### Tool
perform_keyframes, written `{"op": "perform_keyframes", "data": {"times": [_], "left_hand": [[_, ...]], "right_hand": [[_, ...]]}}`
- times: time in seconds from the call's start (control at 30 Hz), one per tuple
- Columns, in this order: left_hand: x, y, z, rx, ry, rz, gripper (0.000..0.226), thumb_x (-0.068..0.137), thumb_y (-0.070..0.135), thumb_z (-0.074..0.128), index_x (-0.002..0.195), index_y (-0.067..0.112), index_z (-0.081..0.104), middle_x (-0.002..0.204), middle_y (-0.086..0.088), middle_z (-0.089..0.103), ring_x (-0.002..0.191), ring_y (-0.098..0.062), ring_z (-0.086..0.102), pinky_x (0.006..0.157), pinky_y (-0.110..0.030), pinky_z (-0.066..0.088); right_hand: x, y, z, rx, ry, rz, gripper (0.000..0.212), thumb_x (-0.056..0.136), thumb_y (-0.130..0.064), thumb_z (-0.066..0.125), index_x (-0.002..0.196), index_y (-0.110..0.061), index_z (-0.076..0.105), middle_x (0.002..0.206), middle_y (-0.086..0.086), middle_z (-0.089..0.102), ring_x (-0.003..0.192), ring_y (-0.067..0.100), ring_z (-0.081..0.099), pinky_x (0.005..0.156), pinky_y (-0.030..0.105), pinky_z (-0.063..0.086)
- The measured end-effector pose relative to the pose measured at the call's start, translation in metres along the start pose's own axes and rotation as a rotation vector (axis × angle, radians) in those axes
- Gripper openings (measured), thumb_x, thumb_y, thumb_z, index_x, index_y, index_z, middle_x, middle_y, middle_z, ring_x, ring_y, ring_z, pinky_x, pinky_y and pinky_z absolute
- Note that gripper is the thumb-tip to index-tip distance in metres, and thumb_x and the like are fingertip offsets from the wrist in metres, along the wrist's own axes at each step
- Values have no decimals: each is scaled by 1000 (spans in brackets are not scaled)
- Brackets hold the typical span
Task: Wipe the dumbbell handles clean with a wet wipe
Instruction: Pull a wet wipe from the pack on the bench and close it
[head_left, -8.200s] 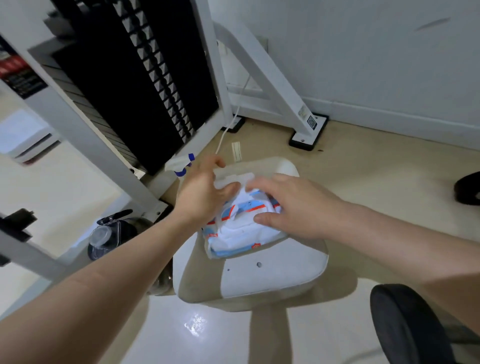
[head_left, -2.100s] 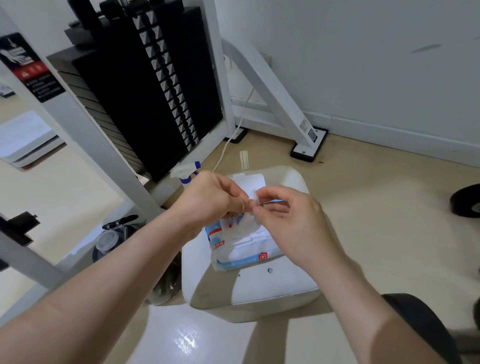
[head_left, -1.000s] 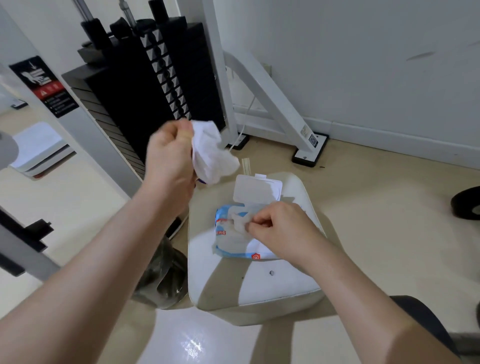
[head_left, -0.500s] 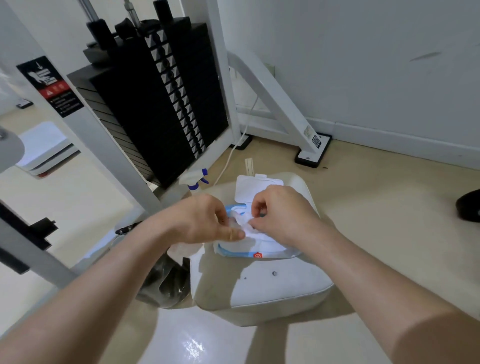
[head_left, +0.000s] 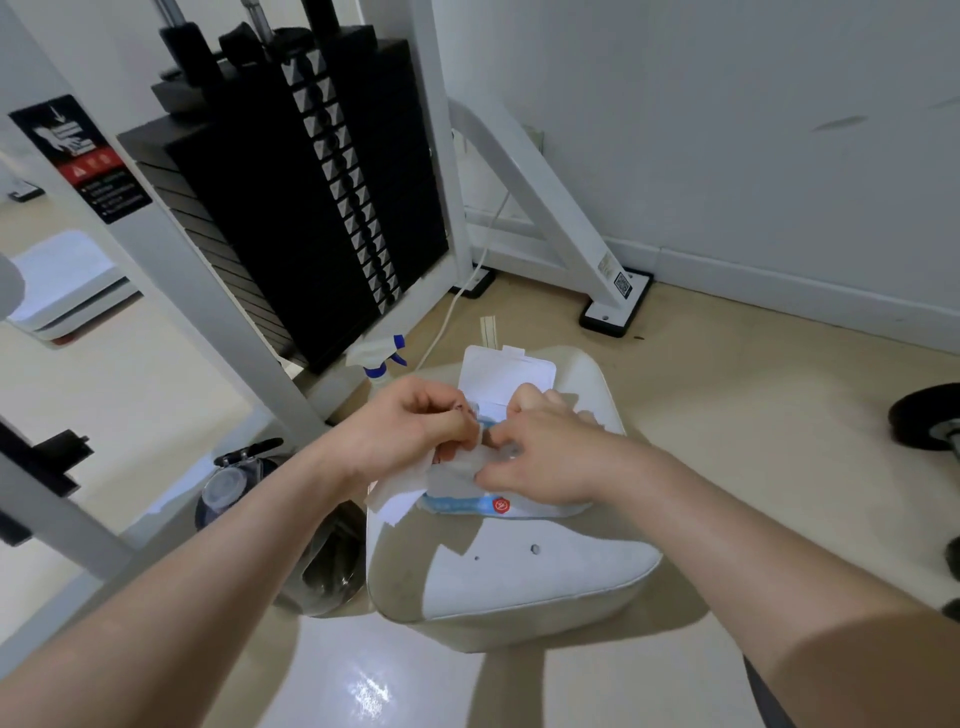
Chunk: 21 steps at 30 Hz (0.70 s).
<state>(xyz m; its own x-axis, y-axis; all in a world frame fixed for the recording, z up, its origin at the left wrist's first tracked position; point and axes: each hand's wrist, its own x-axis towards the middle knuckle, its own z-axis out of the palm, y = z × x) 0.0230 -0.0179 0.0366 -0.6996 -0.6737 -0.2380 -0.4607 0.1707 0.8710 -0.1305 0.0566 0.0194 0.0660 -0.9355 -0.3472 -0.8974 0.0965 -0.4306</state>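
The wet wipe (head_left: 402, 491), bunched half a second earlier, now hung from the left hand (head_left: 410, 431) grip. The right hand (head_left: 545, 457) grip pinched the wipe pack (head_left: 498, 504) on the table (head_left: 519, 571).

Stood on the beige floor (head_left: 753, 415): a white padded seat (head_left: 519, 582). Carried a pack of wipes (head_left: 498, 506) right under the fingers (head_left: 524, 400), lid (head_left: 506, 371) flipped open just beyond them.

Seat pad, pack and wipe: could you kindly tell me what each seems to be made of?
Seat pad: probably white vinyl over foam; smooth, faintly glossy, with a bulging edge.
Pack: thin plastic film, glossy and printed, with a stiffer white lid.
Wipe: likely nonwoven fabric; matte, limp, creased.
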Motion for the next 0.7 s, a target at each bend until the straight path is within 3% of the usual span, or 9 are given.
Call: {"op": "perform_keyframes", "data": {"times": [0.1, 0.17, 0.23, 0.33, 0.4, 0.43, 0.53, 0.6, 0.7], "left_hand": [[1, -5, 2, 4, 0, 21, 19, 81, 21, 59, 68, 9, 65, 60, 0, 53, 59, -11, 45, 60, -23, 38], [3, -9, 4, 189, 14, 79, 18, 88, 22, 61, 72, 16, 64, 62, 7, 53, 59, -8, 44, 59, -24, 38], [4, -12, 10, 470, 28, 152, 13, 88, 28, 63, 77, 21, 62, 65, 6, 55, 58, -6, 44, 61, -26, 40], [2, -14, 13, 482, -18, 143, 13, 83, 40, 68, 84, 28, 64, 67, 8, 53, 59, -6, 44, 62, -25, 42], [0, -14, 12, 408, -33, 103, 11, 88, 42, 62, 91, 33, 68, 74, 11, 61, 68, -9, 52, 70, -27, 47], [0, -14, 12, 403, -33, 86, 14, 91, 38, 59, 97, 35, 70, 80, 12, 64, 75, -9, 56, 75, -27, 48], [2, -6, 16, 670, -80, 106, 33, 94, 20, 49, 115, 41, 65, 89, 19, 57, 90, -9, 54, 81, -21, 42], [0, 0, 10, 762, -220, 103, 45, 92, 13, 47, 123, 42, 59, 90, 23, 49, 90, 1, 51, 81, -15, 39], [-9, 7, -20, 332, -380, -1, 37, 85, 14, 57, 113, 35, 70, 83, 18, 61, 77, 0, 51, 78, -15, 39]], "right_hand": [[-4, 13, 0, 331, 52, -40, 18, 83, -31, 61, 68, -42, 58, 94, -3, 48, 88, 13, 48, 82, 31, 43], [-14, 21, -3, 710, 152, -13, 21, 82, -18, 67, 86, -38, 68, 84, -5, 62, 71, 6, 55, 69, 20, 47], [-11, 32, -5, 819, 338, 76, 27, 81, -8, 67, 98, -30, 66, 92, -1, 64, 71, 6, 57, 62, 14, 47], [3, 35, -9, 774, 463, 148, 56, 80, -11, 64, 128, -32, 46, 119, -3, 51, 105, 10, 53, 88, 25, 46], [9, 32, -8, 1000, 402, 82, 67, 81, -9, 64, 138, -31, 37, 116, -5, 60, 105, 14, 60, 93, 33, 48], [9, 30, -8, 1059, 412, 33, 58, 83, -8, 65, 133, -30, 45, 105, -3, 67, 96, 14, 64, 86, 29, 51], [1, 24, -12, 947, 456, -130, 15, 84, -13, 68, 93, -24, 72, 82, -6, 72, 78, 7, 65, 71, 19, 51], [-7, 21, -12, 779, 454, -177, 10, 83, -18, 71, 77, -25, 74, 76, -7, 73, 74, 7, 67, 71, 27, 54], [-21, 18, -7, 289, 353, -205, 10, 86, -29, 64, 82, -25, 72, 84, -8, 70, 82, 12, 63, 75, 31, 49]]}}
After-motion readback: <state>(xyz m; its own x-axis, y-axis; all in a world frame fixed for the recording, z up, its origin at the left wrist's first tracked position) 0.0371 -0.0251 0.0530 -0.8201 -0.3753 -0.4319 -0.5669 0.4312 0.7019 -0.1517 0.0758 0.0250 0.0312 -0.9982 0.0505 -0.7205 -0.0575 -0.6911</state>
